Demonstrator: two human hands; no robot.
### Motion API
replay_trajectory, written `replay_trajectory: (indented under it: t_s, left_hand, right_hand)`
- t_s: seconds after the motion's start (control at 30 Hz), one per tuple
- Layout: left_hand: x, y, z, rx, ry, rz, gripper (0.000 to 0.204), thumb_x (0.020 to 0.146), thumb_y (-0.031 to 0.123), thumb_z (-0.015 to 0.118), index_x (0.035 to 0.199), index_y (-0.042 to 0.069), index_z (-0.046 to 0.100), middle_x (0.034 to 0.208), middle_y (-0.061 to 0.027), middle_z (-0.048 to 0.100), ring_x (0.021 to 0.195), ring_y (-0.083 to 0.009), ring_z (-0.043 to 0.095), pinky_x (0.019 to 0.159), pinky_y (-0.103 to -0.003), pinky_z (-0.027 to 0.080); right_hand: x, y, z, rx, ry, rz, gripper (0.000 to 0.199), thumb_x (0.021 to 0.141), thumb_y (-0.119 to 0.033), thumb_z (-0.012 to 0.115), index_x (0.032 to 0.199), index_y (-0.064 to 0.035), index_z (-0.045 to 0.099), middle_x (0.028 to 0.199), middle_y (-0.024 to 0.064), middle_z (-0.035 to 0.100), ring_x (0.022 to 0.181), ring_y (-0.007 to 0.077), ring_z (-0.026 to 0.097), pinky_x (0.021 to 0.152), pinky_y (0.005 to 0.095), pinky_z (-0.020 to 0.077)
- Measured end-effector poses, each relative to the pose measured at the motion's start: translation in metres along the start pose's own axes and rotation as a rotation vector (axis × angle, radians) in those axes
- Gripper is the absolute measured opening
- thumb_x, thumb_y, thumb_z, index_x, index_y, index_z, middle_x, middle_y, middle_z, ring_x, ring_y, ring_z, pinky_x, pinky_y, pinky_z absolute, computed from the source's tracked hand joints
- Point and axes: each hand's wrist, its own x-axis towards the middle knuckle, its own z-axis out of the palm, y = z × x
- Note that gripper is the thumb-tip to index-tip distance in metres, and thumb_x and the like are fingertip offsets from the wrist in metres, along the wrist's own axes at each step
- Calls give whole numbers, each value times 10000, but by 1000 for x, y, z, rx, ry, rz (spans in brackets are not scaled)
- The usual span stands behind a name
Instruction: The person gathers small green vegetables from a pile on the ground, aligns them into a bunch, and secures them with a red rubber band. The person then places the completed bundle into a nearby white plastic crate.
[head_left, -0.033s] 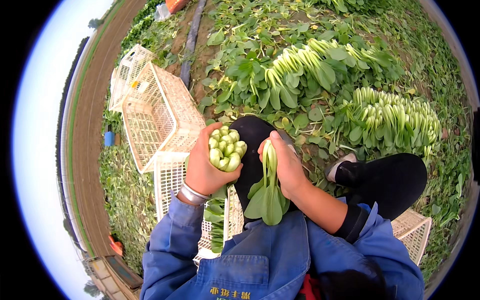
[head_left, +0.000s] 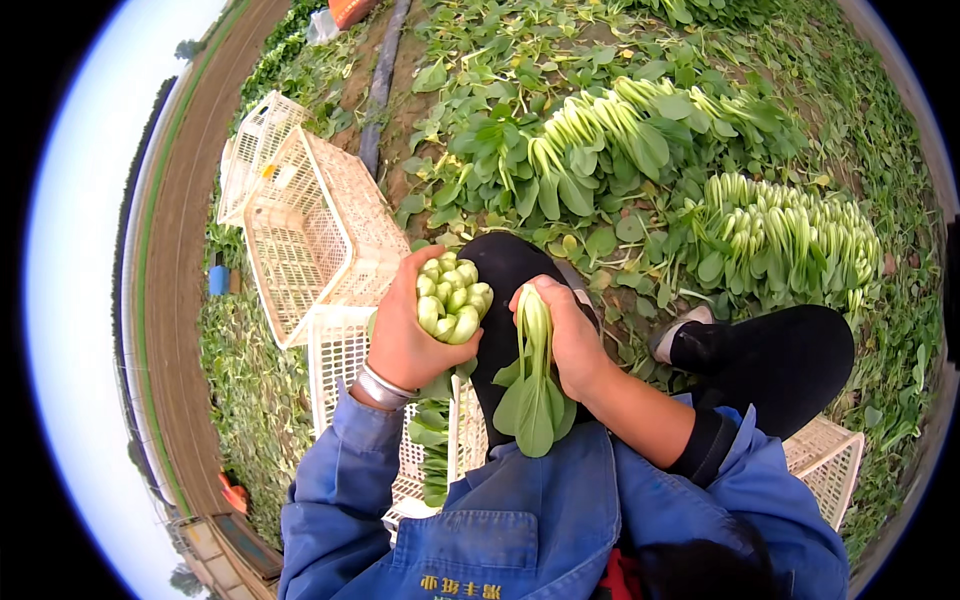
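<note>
My left hand (head_left: 398, 335) is wrapped round a bunch of bok choy (head_left: 453, 297), with the pale green stem bases packed together and facing up. A little to the right, my right hand (head_left: 575, 345) grips a bok choy (head_left: 535, 400) by its base. Its broad dark leaves hang down toward my lap. The two hands are apart, one on each side of my bent knee (head_left: 505, 265). Below my left forearm, a white slatted crate (head_left: 335, 350) holds bok choy with their leaves (head_left: 430, 450) showing; my arm hides part of it.
More crates (head_left: 370, 215) stand at the left, and another crate (head_left: 825, 465) is at the lower right. Rows of bok choy (head_left: 600, 130) lie on the leafy ground ahead, with a second pile (head_left: 790, 230) to the right. A dark hose (head_left: 383, 85) runs past the crates.
My right hand has shifted slightly down and to the left, carrying the bok choy with it. The left hand's bunch has hardly moved.
</note>
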Motion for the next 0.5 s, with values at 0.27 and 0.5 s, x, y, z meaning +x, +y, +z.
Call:
replay_trajectory:
  t_s: [0.27, 0.5]
  left_hand:
    - [13, 2, -20, -73, -216, 17, 976, 608, 210, 942, 1425, 44, 435, 1190, -143, 678, 1098, -253, 680, 993, -372, 529]
    - [28, 11, -34, 13, -389, 72, 1012, 591, 237, 975, 1428, 51, 439, 1247, -165, 640, 1147, -319, 656, 1006, -395, 517]
  right_hand:
    - [-18, -5, 6, -261, -106, -180, 272, 997, -140, 676, 1170, 20, 542, 1010, 92, 660, 874, 138, 679, 790, 292, 585]
    - [-10, 9, 14, -176, -71, -268, 303, 883, -69, 813, 1004, 19, 550, 983, 130, 717, 897, 175, 745, 784, 302, 604]
